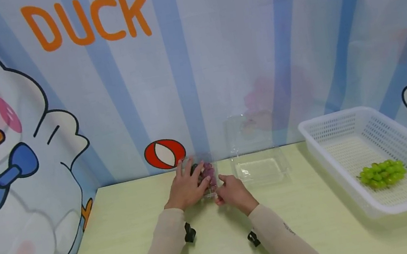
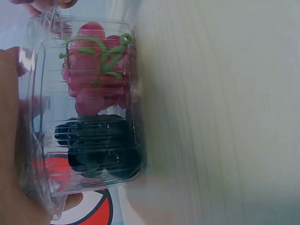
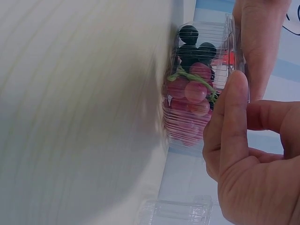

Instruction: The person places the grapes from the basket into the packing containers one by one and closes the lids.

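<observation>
A clear plastic clamshell box [image 2: 52, 117] stands on the table near the back wall. Through its side show pink grapes [image 2: 89, 68] with a green stem and, at the other end, dark grapes [image 2: 105, 150]. My left hand [image 1: 187, 188] lies over the lid with fingers spread, pressing on it from above. At the box's right front corner, my right hand [image 1: 235, 193] pinches the rim between thumb and curled fingers, as the right wrist view shows. How firmly the lid sits is hidden by the hands.
A second clear clamshell box [image 1: 260, 170] stands with its lid up, right of the hands. Farther right is a white perforated basket [image 1: 350, 199] holding a bunch of green grapes [image 1: 383, 174]. A printed curtain [image 1: 217, 62] hangs along the table's back edge.
</observation>
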Motion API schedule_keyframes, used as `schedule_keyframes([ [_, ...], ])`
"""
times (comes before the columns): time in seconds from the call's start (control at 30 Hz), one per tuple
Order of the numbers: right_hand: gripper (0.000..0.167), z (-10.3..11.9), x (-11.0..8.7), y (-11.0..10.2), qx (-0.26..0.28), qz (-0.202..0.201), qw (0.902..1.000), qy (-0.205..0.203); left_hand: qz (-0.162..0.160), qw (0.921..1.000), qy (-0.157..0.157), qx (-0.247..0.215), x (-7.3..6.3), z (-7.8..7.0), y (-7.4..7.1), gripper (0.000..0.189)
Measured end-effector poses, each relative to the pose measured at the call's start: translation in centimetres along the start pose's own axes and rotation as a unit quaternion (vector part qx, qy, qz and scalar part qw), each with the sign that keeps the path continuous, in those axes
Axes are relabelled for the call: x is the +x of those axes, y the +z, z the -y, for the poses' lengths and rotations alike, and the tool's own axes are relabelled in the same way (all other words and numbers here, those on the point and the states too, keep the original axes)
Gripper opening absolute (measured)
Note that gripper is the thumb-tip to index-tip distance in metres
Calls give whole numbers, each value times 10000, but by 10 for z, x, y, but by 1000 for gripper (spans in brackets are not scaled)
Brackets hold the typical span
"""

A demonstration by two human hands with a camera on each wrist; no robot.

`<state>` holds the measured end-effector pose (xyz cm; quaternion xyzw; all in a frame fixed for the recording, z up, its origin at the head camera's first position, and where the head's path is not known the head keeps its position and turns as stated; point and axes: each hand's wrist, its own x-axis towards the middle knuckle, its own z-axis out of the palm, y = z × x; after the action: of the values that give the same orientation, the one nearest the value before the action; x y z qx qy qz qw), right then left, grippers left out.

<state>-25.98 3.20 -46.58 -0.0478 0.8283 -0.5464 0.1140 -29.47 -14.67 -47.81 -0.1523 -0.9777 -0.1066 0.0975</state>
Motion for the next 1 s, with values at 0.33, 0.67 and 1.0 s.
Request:
schedule_keyframes([
  [0.33,64,0,-1,-2,59,42,10000,-3,-62,10000,-2,15,0,-1,-1,62],
  [0.67,65,1,-2,-1,55,25,10000,-24,45,10000,-32,47,-1,-2,-1,62],
  [1.0,64,1,-2,-1,74,16,9999,-70,43,10000,-70,21,0,-2,-1,62],
])
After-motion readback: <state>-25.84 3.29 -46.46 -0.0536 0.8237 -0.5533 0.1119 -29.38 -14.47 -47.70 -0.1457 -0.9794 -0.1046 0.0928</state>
